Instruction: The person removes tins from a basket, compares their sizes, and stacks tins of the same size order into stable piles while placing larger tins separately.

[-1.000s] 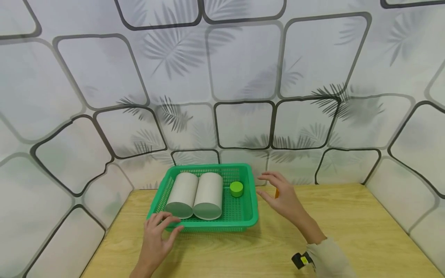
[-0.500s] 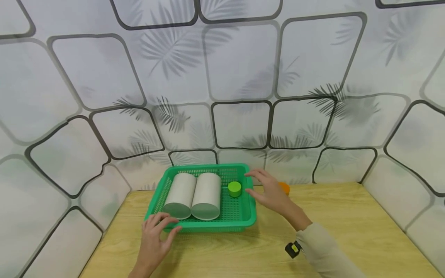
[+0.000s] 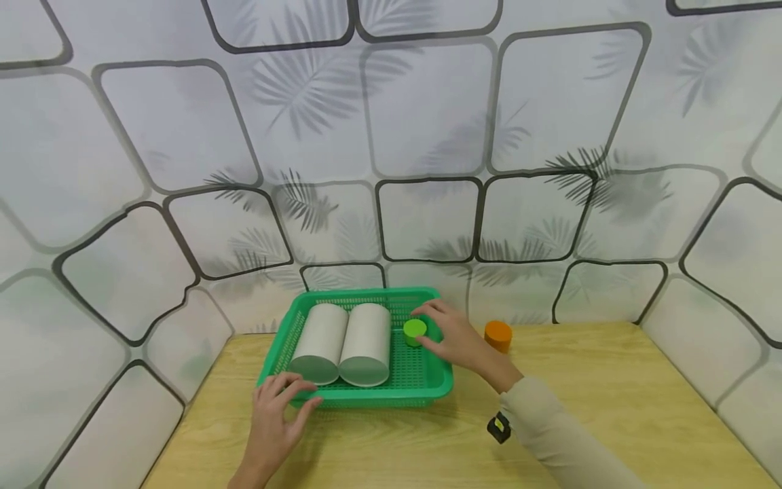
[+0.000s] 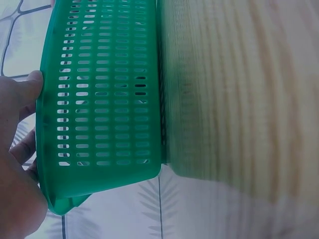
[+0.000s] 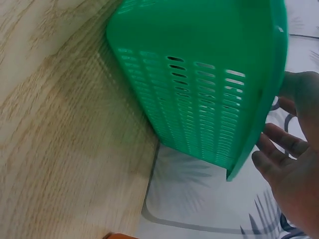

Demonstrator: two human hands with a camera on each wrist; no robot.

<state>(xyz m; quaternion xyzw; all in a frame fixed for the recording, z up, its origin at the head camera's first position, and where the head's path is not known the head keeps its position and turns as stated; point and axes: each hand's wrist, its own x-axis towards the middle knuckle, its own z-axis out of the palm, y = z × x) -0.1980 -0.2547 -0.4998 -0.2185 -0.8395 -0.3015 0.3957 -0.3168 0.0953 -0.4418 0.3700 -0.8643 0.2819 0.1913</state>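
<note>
A green perforated plastic basket (image 3: 403, 393) stands on the wooden table against the back wall. Two large white cylinders, a left one (image 3: 322, 336) and a right one (image 3: 368, 336), lie side by side inside it. To their right is a small light-green round block (image 3: 415, 331). My left hand (image 3: 275, 414) rests loosely at the basket's front-left rim, fingers and thumb apart. Reaching over the right rim, my right hand (image 3: 455, 337) has fingers and thumb spread near the light-green block. The right wrist view shows those fingers (image 5: 279, 144) just beyond the rim, with the block hidden.
An orange round block (image 3: 497, 335) stands on the table (image 3: 599, 394) to the right of the basket, behind my right forearm. Patterned cloth walls (image 3: 427, 224) enclose the table at the back and both sides.
My right hand has moved left from beside the basket, over its right rim, to the light-green block. The orange block has come into full view. My left hand has stayed put.
</note>
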